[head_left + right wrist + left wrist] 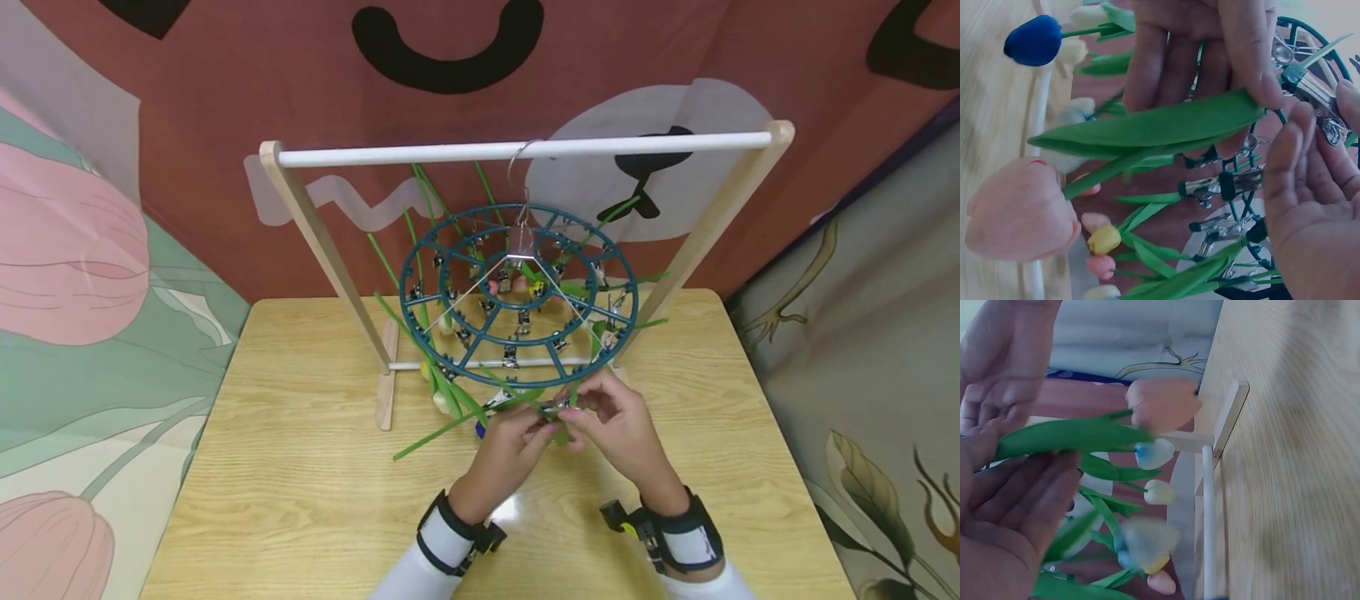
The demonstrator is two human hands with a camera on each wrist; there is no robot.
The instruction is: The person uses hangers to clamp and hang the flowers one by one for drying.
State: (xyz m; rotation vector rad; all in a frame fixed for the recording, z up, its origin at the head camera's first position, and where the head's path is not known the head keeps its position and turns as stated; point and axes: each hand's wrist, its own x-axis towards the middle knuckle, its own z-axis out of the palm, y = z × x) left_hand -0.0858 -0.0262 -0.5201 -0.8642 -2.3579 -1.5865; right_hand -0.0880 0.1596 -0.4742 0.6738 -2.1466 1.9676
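Observation:
A pink artificial tulip [1022,212] with a long green leaf [1147,125] hangs head down at the near side of a round teal clip hanger [519,385]. My left hand [502,458] pinches the tulip's stem and leaf base between thumb and fingers. Close beside it, my right hand [622,425] grips a metal clip [1316,94] with thumb and fingertips. The clip's dark-tipped jaws are at the stem, right by the left thumb. In the left wrist view, the palms partly hide the clip.
The hanger hooks over the white bar [420,153] of a wooden stand. Other tulips, including a blue tulip [1033,40] and a yellow tulip [1104,239], hang from clips around it, stems sticking out. Beneath is a wooden table [300,467]; printed curtains [202,100] surround it.

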